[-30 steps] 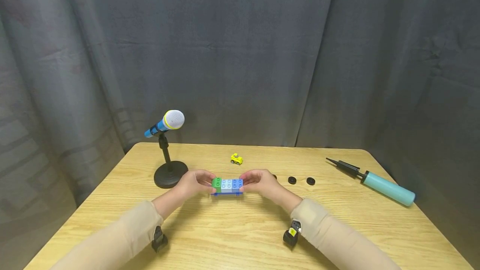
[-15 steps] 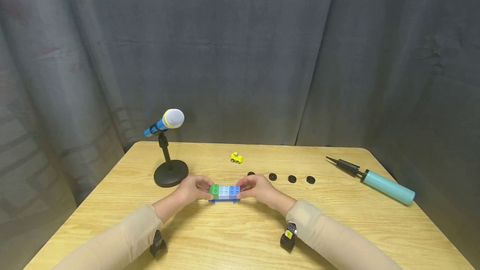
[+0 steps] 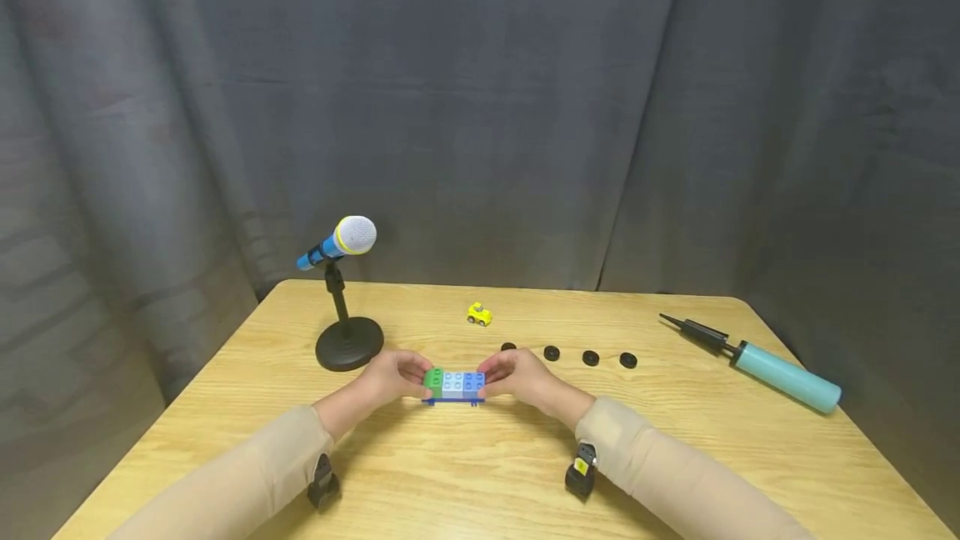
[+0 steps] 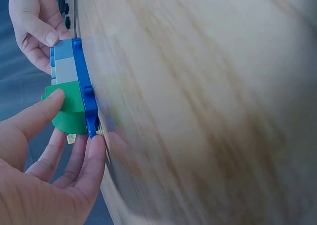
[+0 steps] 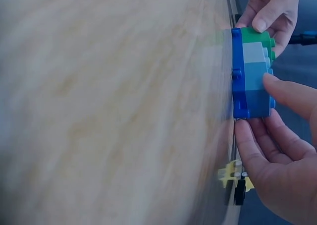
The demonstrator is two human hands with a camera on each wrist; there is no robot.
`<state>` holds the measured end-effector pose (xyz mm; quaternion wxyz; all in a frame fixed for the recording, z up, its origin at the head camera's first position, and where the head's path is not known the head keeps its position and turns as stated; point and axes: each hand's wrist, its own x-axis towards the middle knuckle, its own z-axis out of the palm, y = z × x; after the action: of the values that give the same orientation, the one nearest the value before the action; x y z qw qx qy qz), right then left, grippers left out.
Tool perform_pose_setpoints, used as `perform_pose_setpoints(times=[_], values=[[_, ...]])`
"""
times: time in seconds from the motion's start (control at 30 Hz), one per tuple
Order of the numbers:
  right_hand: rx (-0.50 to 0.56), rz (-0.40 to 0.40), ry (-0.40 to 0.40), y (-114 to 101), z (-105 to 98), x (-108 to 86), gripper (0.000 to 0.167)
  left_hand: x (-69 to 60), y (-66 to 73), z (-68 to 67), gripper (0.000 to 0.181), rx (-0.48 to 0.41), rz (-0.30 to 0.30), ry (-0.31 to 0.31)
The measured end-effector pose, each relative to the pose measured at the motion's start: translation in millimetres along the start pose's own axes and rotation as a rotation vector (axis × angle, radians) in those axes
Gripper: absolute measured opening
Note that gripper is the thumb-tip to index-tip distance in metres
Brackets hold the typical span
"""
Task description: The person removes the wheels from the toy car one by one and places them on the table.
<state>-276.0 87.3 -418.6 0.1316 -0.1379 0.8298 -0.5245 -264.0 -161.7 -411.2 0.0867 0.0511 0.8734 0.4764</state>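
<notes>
A row of toy building blocks sits on a dark blue base [image 4: 81, 66] with small clips along its underside. It has a green block [image 4: 70, 103] with a rounded end, a pale blue block [image 3: 453, 384] in the middle and a blue block [image 5: 256, 88] at the other end. My left hand [image 3: 387, 377] holds the green end between thumb and fingers. At the blue end, my right hand [image 3: 522, 377] grips the row the same way. The row is level, close over the table; whether the base touches it I cannot tell.
Several black wheels [image 3: 551, 352] lie in a line behind my right hand. A small yellow toy car [image 3: 479, 314] stands farther back. On the left is a microphone [image 3: 341, 242] on a round-based stand [image 3: 349, 343]; a teal hand pump [image 3: 787, 375] lies at the right.
Both hands have brought the block row down and nearer to me, keeping their hold. The wheel formerly hidden by my right hand now shows. The view has shifted slightly.
</notes>
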Motion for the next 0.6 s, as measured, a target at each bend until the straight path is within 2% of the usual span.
perform_pose_setpoints(times=[0.2, 0.43, 0.6], values=[[-0.001, 0.011, -0.028, 2.3, -0.8, 0.0, 0.033, -0.7, 0.2, -0.8, 0.038, 0.006, 0.002, -0.023], [0.004, -0.011, -0.062, 3.3, -2.3, 0.5, 0.038, 0.3, -0.6, -2.1, 0.042, 0.019, -0.011, -0.039], [0.003, -0.019, -0.074, 0.5, -13.1, 0.7, 0.042, 2.3, 3.7, -8.0, 0.046, 0.038, 0.039, -0.046]])
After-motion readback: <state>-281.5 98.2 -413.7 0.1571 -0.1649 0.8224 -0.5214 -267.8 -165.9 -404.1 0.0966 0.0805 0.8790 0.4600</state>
